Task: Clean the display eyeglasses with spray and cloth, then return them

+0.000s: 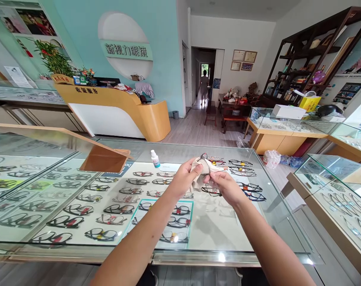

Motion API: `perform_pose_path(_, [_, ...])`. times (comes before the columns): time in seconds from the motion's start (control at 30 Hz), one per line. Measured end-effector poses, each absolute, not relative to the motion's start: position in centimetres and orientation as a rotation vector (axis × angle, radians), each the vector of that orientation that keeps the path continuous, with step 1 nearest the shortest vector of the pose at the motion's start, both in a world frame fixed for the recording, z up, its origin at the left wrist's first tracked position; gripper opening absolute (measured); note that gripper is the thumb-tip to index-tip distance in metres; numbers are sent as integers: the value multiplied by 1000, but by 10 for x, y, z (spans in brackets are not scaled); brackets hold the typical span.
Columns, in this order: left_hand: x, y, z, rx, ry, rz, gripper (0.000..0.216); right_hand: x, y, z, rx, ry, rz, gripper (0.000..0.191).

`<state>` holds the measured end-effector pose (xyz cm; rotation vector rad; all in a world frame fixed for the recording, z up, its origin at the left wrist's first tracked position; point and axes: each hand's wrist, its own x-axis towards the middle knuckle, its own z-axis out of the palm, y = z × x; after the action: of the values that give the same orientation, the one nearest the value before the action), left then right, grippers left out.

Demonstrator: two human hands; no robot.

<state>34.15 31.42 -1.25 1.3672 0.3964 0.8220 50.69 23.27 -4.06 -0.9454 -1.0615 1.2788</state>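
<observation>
Both my hands are raised together over a glass display counter (266,198). My left hand (185,178) pinches a beige cleaning cloth (200,175) against a pair of glasses (210,178). My right hand (226,186) grips the same glasses from the right side, fingers closed on the frame. The cloth wraps round part of the lens and hides it. A small white bottle with a teal label (155,159) stands on the glass just left of my hands.
Rows of eyeglass frames (109,198) lie under the glass. More glass counters stand at right (332,190) and left. A curved wooden reception desk (123,111) is behind. A person (203,88) stands far off in the doorway. Dark shelving (302,59) lines the right wall.
</observation>
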Motion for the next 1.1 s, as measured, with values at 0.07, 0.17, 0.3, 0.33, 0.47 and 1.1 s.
perform_pose_path(0.07, [343,312,-12,1352,374,792,50,506,235,-42,-900,-1005,1313,52])
perform_pose_path(0.17, [348,307,-16,1328,427,853,49,501,235,-44,-889,-1030,1326,54])
perform_pose_path(0.3, [350,310,-21,1294,499,916,53,501,233,-44,-944,-1142,1296,55])
perform_pose_path(0.33, [349,312,-21,1292,495,911,54,503,232,-43,-954,-1134,1288,54])
perform_pose_path(0.47, [344,317,-17,1315,403,807,50,511,233,-41,-935,-1041,1280,52])
perform_pose_path(1.1, [350,321,-20,1265,339,758,55,514,234,-40,-950,-1054,1318,55])
